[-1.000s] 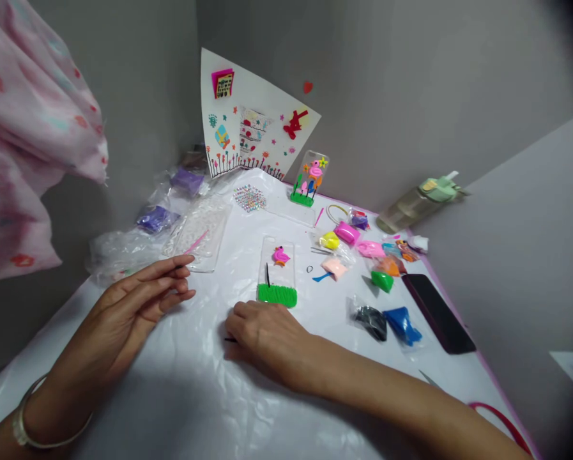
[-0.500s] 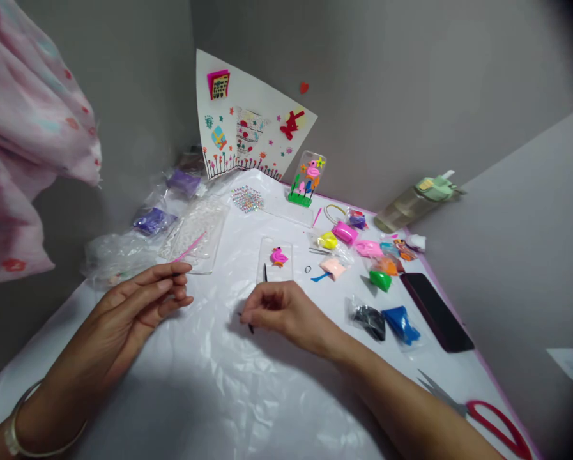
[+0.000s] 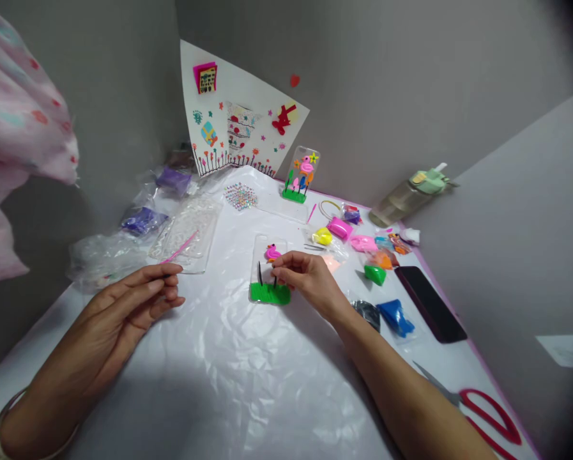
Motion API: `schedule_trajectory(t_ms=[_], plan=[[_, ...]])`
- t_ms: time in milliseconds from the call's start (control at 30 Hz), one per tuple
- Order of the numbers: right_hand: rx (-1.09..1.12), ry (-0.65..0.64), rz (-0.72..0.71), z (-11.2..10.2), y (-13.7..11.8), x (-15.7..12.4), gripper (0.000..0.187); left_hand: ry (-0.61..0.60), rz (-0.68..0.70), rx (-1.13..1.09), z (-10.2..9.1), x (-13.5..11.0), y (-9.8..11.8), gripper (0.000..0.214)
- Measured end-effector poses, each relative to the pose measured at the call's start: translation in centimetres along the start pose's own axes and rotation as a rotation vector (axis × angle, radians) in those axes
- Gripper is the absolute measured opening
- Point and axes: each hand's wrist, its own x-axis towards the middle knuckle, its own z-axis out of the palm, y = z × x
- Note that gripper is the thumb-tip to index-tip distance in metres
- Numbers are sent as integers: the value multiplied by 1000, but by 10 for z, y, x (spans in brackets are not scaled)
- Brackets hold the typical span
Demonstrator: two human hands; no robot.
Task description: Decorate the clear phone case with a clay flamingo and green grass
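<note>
A clear phone case (image 3: 256, 244) lies on the white table cover, with a green clay strip (image 3: 269, 294) along its near end and a pink clay bird (image 3: 273, 252) higher up. One thin black clay strip (image 3: 260, 273) stands up from the green on the left. My right hand (image 3: 310, 281) pinches a second black clay strip (image 3: 275, 280) over the case's right side, its lower end by the green. To the left, my left hand (image 3: 128, 310) is closed round a slim pink modelling tool (image 3: 183, 246); a small dark bit shows at its fingertips.
A decorated case (image 3: 301, 176) leans at the back beside a drawn paper (image 3: 243, 121). Clay packets, a phone (image 3: 430, 303), scissors (image 3: 487, 415) and a bottle (image 3: 408, 195) lie to the right. Loose gems (image 3: 241, 196) and plastic bags (image 3: 104, 255) are at the left.
My right hand has moved up and right with a black strip, from below the case to its right side, uncovering the green strip. My left hand stays almost still. The view has shifted slightly.
</note>
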Motion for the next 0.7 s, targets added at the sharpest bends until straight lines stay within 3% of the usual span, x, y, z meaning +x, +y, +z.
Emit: schedule_trajectory(t_ms=[500, 700], plan=[[-143, 113, -93, 12, 19, 3, 14, 16, -8, 10, 1, -2, 1, 21], [-249, 153, -144, 12, 21, 3, 10, 42, 4, 13, -2, 4, -4, 36]])
